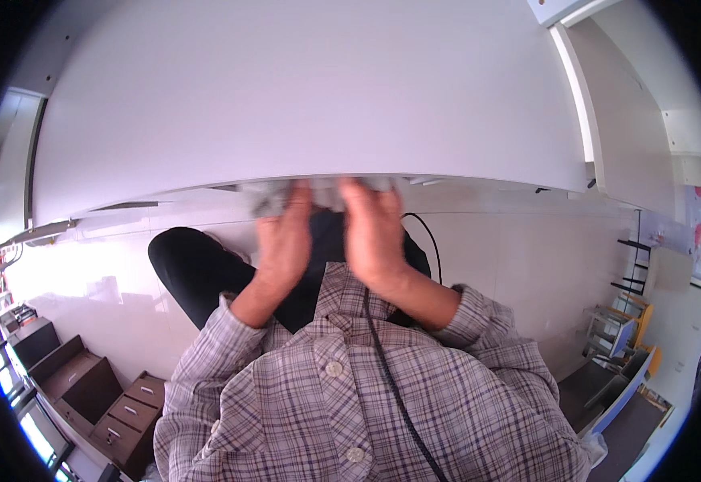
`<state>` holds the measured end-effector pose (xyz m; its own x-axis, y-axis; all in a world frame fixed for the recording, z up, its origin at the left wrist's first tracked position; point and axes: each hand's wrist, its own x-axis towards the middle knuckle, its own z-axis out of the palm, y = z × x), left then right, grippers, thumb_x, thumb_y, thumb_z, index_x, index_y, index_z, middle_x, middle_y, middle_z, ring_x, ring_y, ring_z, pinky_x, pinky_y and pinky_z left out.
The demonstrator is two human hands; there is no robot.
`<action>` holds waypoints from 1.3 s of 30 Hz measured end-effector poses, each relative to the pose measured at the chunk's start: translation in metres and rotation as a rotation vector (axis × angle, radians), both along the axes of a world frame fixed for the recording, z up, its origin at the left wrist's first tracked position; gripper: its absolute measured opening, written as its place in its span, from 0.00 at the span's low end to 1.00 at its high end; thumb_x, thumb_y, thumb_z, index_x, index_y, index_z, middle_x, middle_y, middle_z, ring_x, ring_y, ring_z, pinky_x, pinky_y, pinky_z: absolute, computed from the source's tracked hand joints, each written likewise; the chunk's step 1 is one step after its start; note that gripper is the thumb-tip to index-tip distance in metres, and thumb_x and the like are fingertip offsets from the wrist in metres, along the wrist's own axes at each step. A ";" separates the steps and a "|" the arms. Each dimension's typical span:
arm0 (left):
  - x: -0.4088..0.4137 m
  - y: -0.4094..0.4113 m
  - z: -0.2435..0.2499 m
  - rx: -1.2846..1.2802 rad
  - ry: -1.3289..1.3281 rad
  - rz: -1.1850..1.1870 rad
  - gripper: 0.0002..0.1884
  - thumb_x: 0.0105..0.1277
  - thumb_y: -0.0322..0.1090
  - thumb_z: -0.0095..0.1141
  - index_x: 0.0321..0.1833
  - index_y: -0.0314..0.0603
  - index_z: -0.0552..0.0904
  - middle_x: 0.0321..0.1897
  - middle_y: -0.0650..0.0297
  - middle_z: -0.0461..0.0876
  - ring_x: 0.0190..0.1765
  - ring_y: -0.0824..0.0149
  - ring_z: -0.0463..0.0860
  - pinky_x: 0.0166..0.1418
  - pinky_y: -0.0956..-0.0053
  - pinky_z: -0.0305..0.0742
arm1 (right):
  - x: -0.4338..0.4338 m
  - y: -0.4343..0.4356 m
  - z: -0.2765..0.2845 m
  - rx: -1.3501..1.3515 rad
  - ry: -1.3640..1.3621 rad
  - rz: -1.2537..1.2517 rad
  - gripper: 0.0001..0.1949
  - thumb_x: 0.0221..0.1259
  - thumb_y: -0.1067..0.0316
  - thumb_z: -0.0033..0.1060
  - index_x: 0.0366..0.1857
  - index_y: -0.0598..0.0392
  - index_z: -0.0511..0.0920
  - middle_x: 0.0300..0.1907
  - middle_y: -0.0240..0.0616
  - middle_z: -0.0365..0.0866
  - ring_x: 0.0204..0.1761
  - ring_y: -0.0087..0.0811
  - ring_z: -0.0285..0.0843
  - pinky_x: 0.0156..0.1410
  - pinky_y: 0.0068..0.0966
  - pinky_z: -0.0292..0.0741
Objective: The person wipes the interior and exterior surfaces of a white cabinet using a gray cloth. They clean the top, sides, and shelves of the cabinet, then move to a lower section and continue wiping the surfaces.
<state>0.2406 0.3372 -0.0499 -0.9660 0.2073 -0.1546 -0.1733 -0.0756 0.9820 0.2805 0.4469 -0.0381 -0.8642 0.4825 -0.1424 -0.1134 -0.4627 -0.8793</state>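
Both of my hands are blurred at the front edge of a large white panel (326, 90). A crumpled grey-white cloth (271, 200) lies at their fingers, partly hidden under that edge. My left hand (284, 244) grips the cloth on the left, its thumb pointing away from me. A short gap to the right, my right hand (376, 235) has its fingers curled around the same greyish material. The fingertips of both hands pass out of sight beneath the panel.
A white cabinet side (621, 108) stands at the right. Black-trousered legs (200, 265) are bent over the pale tiled floor (507, 247). A black cable (386, 367) hangs down the checked shirt (302, 410). Brown drawer units (127, 416) stand lower left; blue-and-yellow furniture (621, 331) stands right.
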 end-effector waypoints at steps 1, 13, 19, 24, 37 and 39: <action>0.005 0.014 0.003 0.040 -0.056 -0.095 0.12 0.81 0.33 0.50 0.59 0.35 0.79 0.51 0.61 0.82 0.52 0.68 0.80 0.56 0.69 0.79 | 0.009 0.016 -0.003 0.046 -0.064 -0.019 0.11 0.73 0.68 0.55 0.49 0.62 0.81 0.46 0.31 0.83 0.46 0.21 0.77 0.53 0.24 0.74; 0.041 0.181 -0.013 0.022 0.293 -0.482 0.13 0.72 0.36 0.57 0.52 0.35 0.82 0.41 0.47 0.87 0.45 0.48 0.87 0.51 0.57 0.81 | 0.072 0.167 -0.038 -0.159 -0.146 -0.370 0.22 0.78 0.53 0.46 0.63 0.60 0.73 0.62 0.41 0.78 0.65 0.40 0.76 0.72 0.42 0.72; 0.017 0.100 -0.006 0.103 0.178 -0.495 0.14 0.73 0.33 0.56 0.58 0.36 0.80 0.49 0.51 0.86 0.53 0.56 0.85 0.59 0.63 0.78 | 0.040 0.100 -0.007 0.005 -0.144 -0.309 0.20 0.75 0.59 0.51 0.64 0.59 0.72 0.62 0.40 0.75 0.64 0.37 0.75 0.68 0.38 0.74; 0.000 0.012 -0.003 0.209 0.099 -0.105 0.14 0.76 0.32 0.54 0.60 0.35 0.79 0.51 0.61 0.84 0.55 0.67 0.80 0.61 0.69 0.76 | 0.004 0.016 0.014 0.001 -0.072 -0.039 0.18 0.70 0.70 0.60 0.61 0.61 0.73 0.61 0.41 0.77 0.64 0.35 0.75 0.67 0.35 0.73; -0.104 -0.147 -0.014 0.076 0.066 1.006 0.19 0.78 0.46 0.53 0.55 0.34 0.75 0.52 0.50 0.69 0.57 0.51 0.71 0.66 0.60 0.67 | -0.088 -0.141 0.092 1.036 0.242 1.147 0.20 0.69 0.74 0.61 0.62 0.67 0.75 0.59 0.48 0.81 0.57 0.30 0.82 0.60 0.26 0.80; -0.127 -0.171 -0.017 0.013 0.096 1.122 0.20 0.78 0.47 0.53 0.56 0.34 0.74 0.53 0.49 0.69 0.59 0.51 0.69 0.67 0.60 0.65 | -0.111 -0.165 0.107 1.066 0.434 1.038 0.08 0.67 0.74 0.63 0.47 0.62 0.84 0.44 0.44 0.87 0.41 0.30 0.87 0.46 0.25 0.83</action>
<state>0.1137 0.1663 -0.0674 -0.6146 -0.7854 -0.0741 0.0753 -0.1519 0.9855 0.1696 0.2816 0.0694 -0.7545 -0.6229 0.2068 -0.4749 0.3007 -0.8271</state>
